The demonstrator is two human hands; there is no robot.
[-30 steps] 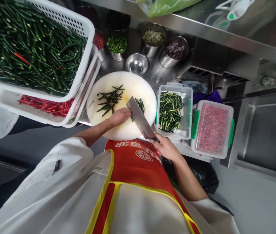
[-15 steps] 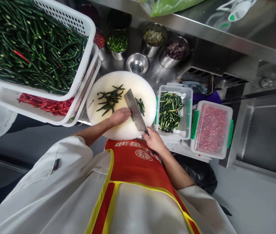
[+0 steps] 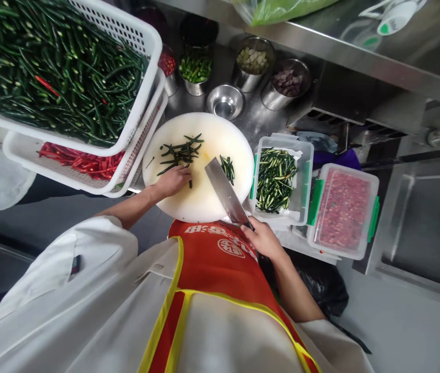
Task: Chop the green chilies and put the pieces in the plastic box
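On the round white cutting board, a loose pile of dark green chili peppers lies to the left. My left hand is at the pile's lower edge, fingers bent and closed around a green chili whose end shows under the fingertips. In my right hand is the handle of a cleaver, its broad blade slanting up and left over the board's right half. Cut green chili strips lie just right of the blade tip.
Right of the board stands a clear tub of sliced green chilies, beside a lidded box of chopped reddish food. White baskets of green and red chilies stand left. Behind are a steel bowl and several steel pots of cut vegetables.
My left hand has moved left, from beside the blade to the chili pile. My right hand has drawn the cleaver slightly right and toward me.
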